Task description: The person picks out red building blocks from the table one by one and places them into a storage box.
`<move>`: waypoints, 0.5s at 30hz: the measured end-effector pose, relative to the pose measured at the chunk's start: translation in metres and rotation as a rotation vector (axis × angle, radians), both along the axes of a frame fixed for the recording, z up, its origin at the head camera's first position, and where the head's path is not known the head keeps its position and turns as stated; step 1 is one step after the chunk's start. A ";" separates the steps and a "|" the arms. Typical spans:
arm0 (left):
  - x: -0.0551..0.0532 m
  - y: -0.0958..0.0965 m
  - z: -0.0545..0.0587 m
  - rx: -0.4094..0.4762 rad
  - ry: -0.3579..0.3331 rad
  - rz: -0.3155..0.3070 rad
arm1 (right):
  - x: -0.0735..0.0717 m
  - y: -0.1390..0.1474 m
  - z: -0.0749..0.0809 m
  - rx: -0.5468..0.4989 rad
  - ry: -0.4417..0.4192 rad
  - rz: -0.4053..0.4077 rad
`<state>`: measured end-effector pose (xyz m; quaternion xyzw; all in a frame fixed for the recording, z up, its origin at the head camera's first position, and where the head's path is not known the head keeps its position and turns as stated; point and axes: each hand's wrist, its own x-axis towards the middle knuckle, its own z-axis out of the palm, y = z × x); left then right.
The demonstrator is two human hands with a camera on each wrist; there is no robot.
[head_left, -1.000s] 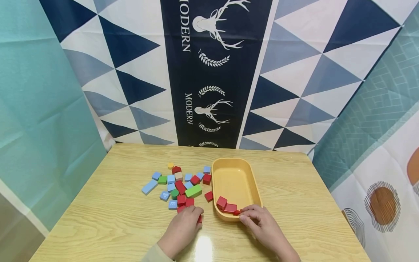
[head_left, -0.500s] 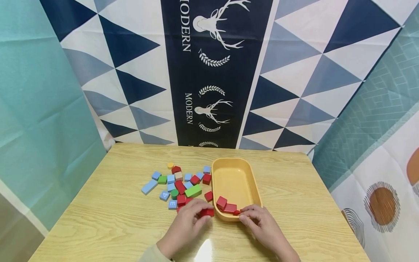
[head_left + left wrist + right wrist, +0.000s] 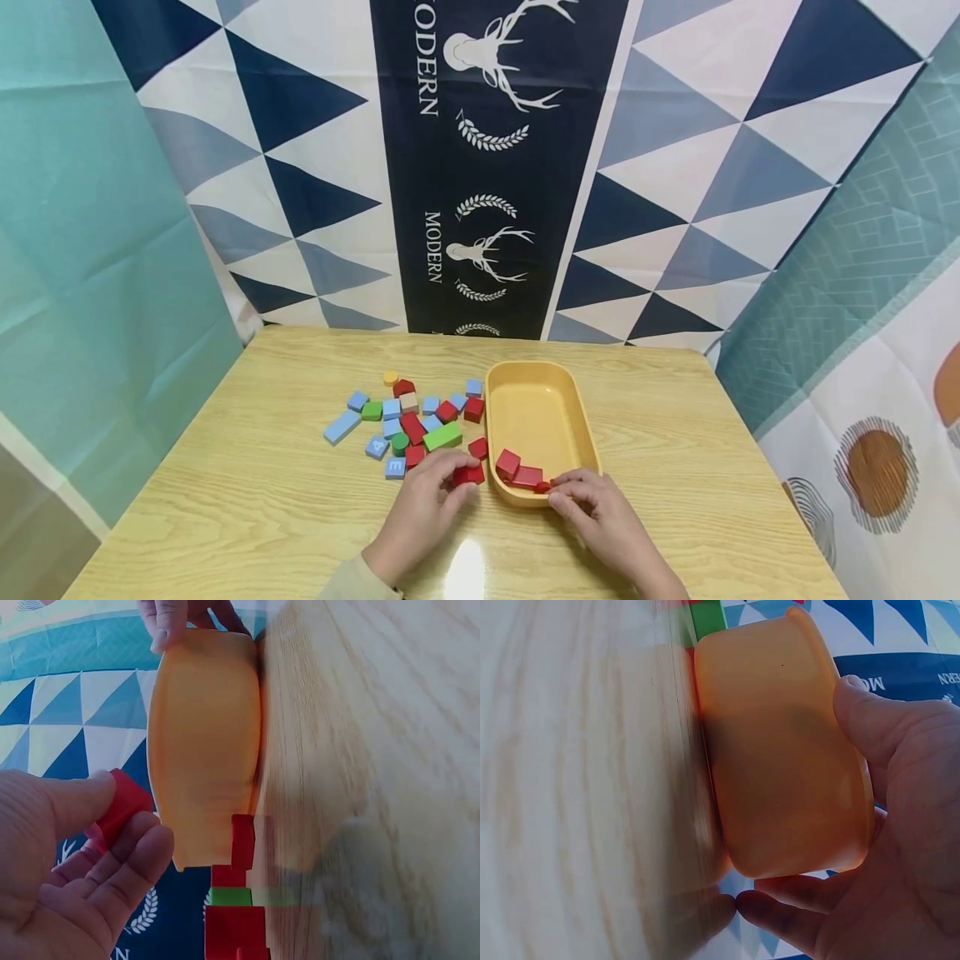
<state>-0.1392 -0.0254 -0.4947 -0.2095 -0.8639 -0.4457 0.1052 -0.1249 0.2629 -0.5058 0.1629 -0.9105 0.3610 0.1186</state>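
My left hand (image 3: 427, 504) holds a red block (image 3: 124, 806) between thumb and fingers, just left of the yellow-orange plastic tray (image 3: 536, 408). Another red block (image 3: 477, 448) lies beside the tray's left wall. At the tray's near right corner, my right hand (image 3: 603, 521) grips the rim, thumb at the edge in the right wrist view. Inside the tray's near end are a red cube (image 3: 507, 464), a flat red block (image 3: 527, 477) and a small red piece (image 3: 543, 487) right at my right fingertips. My left hand hides the front of the block pile.
Left of the tray, loose blocks spread over the wooden table (image 3: 247, 467): a long green block (image 3: 444, 437), a green cylinder (image 3: 401, 444), a long blue block (image 3: 342, 427), a tan block (image 3: 408, 402), a yellow disc (image 3: 391, 378) and several small blue ones. Patterned cloth (image 3: 315, 167) hangs behind.
My left hand has come away from the front of the pile with a red block, first rightward toward the tray, then slightly back from it. My right hand and the tray have stayed put.
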 end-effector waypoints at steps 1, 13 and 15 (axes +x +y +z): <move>-0.001 0.000 -0.001 -0.006 0.004 0.009 | 0.000 0.000 0.000 -0.001 -0.001 0.002; -0.006 -0.001 -0.009 -0.126 -0.153 0.034 | -0.001 0.001 -0.001 -0.006 0.015 0.009; -0.007 -0.001 -0.009 -0.160 -0.173 0.021 | 0.000 0.001 -0.002 -0.007 0.010 0.005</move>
